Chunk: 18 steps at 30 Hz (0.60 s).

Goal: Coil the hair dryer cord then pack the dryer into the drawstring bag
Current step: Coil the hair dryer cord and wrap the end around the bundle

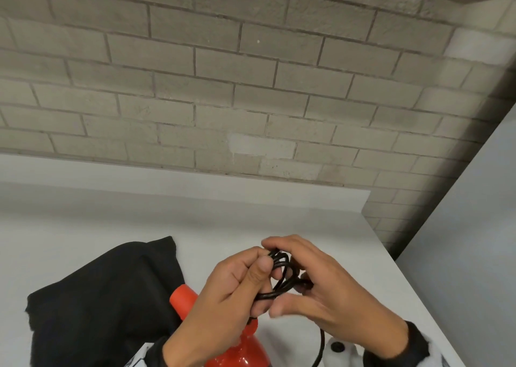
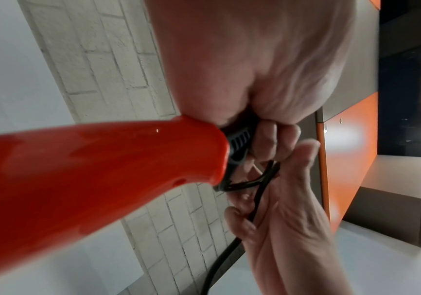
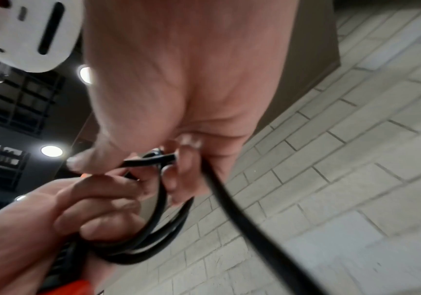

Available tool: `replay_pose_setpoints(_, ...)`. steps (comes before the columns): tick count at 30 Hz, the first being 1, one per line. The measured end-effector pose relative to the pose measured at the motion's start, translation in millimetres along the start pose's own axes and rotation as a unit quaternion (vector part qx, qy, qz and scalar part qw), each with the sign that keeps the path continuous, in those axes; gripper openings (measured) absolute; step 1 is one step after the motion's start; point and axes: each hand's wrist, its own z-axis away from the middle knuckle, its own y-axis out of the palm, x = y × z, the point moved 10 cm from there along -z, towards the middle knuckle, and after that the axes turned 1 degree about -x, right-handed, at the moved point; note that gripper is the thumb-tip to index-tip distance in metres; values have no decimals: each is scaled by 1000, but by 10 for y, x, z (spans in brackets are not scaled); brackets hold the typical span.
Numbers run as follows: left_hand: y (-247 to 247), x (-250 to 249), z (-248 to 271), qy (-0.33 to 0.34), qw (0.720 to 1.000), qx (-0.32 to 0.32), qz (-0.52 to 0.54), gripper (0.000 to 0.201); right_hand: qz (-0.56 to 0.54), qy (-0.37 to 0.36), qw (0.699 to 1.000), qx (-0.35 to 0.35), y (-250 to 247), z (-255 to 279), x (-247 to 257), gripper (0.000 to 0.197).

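2 hands (image 1: pixel 223 291) (image 1: pixel 321 288) pinch the black cord (image 1: pixel 279 280) coils above the red dryer (image 1: pixel 231 355).

The glossy red plastic hair dryer (image 1: pixel 223 347) sits low at the near edge, its red handle end (image 1: pixel 183 297) pointing up. Its thin black cord (image 1: pixel 279 274) is gathered in several small loops above it, one strand trailing down. The crumpled black fabric drawstring bag (image 1: pixel 103 297) lies on the white surface (image 1: pixel 111 221), just left of the dryer.
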Motion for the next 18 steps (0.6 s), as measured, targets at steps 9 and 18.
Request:
replay_pose_setpoints(9,-11,14,-54,-33,999,28,29,37,85,-54,995,-20,-28,2,66,36)
replay_pose_setpoints(18,-16,40,-59,-54,999,10,-5,33,336,-47,937,-82,13,61,172,37)
